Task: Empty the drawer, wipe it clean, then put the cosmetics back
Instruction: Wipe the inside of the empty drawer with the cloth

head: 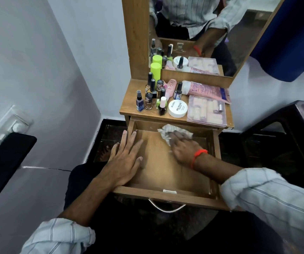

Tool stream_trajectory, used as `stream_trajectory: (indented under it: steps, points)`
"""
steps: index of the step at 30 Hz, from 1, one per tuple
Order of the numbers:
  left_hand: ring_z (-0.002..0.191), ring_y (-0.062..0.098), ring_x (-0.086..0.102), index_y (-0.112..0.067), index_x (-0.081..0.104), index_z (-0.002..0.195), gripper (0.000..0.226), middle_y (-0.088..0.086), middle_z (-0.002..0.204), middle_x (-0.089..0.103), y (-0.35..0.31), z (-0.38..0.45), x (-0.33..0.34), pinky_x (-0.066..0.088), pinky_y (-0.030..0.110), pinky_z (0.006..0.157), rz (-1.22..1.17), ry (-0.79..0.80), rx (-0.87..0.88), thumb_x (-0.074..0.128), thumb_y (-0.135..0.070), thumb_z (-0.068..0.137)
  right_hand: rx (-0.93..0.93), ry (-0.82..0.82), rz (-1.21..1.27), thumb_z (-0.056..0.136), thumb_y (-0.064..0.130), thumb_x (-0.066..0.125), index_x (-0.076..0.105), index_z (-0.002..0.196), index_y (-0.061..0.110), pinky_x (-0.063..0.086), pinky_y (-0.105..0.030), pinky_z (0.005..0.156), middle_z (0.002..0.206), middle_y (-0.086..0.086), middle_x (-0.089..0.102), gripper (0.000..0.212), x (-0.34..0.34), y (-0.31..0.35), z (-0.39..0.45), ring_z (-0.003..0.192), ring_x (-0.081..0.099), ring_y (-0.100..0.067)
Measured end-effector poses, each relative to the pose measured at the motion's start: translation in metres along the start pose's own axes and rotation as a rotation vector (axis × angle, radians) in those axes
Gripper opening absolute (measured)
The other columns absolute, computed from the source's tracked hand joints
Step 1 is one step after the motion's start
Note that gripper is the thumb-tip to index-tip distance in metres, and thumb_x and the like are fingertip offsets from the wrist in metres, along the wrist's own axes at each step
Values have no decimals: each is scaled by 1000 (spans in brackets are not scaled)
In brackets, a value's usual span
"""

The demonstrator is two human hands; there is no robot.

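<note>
Brown wooden drawer, whitish cloth, lime-green bottle, striped sleeve.

the drawer stands pulled out below the worktop, toward the person. inside it, the left hand rests flat along the left wall, and the right hand lies to the right of it, pressing a cloth against the drawer's far end. on the worktop, small bottles cluster at the left, a round tub sits in the middle just beside them, a flat case lies at the right, and a tube lies behind the case. a mirror stands behind them all.
</note>
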State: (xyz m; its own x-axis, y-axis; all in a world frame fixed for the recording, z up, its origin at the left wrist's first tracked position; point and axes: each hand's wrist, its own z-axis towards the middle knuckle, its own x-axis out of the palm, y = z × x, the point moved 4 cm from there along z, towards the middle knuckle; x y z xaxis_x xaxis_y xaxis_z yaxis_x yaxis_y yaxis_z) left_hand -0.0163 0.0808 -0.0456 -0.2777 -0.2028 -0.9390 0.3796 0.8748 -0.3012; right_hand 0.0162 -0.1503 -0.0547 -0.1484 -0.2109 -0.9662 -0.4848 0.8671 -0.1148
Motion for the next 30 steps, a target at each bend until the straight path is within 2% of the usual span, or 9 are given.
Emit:
stream_trajectory:
  steps: [2, 7, 10, 13, 17, 21, 25, 27, 30]
  points:
    - [145, 12, -41, -24, 1, 163, 66, -7, 165, -30, -1, -1, 0, -4, 51, 122, -17, -8, -7, 31, -42, 107, -73, -101, 83, 102, 27, 34, 31, 148, 3, 16, -44, 122, 158, -14, 25, 52, -15, 24, 21, 148, 21, -28]
    - [148, 10, -36, -23, -11, 162, 75, -10, 164, -31, 0, -2, -2, -3, 50, 123, -56, -29, -1, 36, -37, 104, -143, -123, 145, 102, 18, 32, 33, 147, 6, 24, -44, 120, 156, -11, 29, 46, -39, 62, 56, 146, 26, -29]
    - [148, 10, -34, -22, -17, 160, 79, -9, 163, -34, 0, -2, -1, -3, 49, 124, -57, -30, -5, 37, -36, 104, -128, -134, 121, 98, 12, 40, 41, 142, 8, 41, -43, 108, 153, -10, 35, 44, -37, 51, 48, 139, 39, -30]
    - [148, 10, -35, -21, -20, 159, 80, -8, 163, -34, 2, -2, 0, -2, 50, 125, -52, -17, -13, 37, -35, 104, -38, -101, 149, 99, 16, 41, 47, 137, 16, 52, -44, 92, 149, -5, 43, 39, -25, 17, 23, 126, 55, -31]
    - [148, 11, -35, -20, -18, 160, 79, -7, 163, -34, 0, -2, 3, -3, 50, 125, -39, -16, -10, 37, -35, 104, 164, -6, 233, 100, 32, 42, 48, 131, 26, 52, -43, 88, 138, -4, 54, 32, -8, -37, -23, 116, 61, -31]
    - [148, 10, -34, -21, -16, 160, 74, -8, 164, -32, -2, -2, -1, -3, 51, 126, -45, -11, -7, 34, -32, 107, 158, 41, 304, 94, 23, 54, 45, 131, 22, 51, -42, 91, 141, -6, 49, 38, -1, -45, -39, 122, 55, -31]
    - [153, 3, -17, -23, 2, 163, 63, -9, 170, -4, -3, -8, -23, 5, 47, 128, -110, -150, 47, 34, -18, 108, 122, -57, 426, 84, 43, 65, 35, 141, 28, 51, -47, 93, 144, -2, 38, 67, -12, -18, -26, 125, 45, -27]
    - [152, -2, -14, -25, 5, 163, 64, -12, 169, 1, 3, -14, -32, 6, 42, 128, -180, -203, -7, 34, -16, 107, 138, -91, 390, 86, 44, 63, 28, 148, 24, 40, -47, 108, 152, -5, 30, 74, -10, -9, -17, 135, 35, -30]
    - [153, 2, -13, -23, 4, 163, 66, -11, 168, 0, 10, -25, -32, 4, 40, 128, -222, -179, -91, 28, -25, 102, 82, 40, 313, 98, 36, 48, 13, 155, 12, 17, -40, 122, 162, -9, 10, 71, 10, 9, -7, 150, 9, -30]
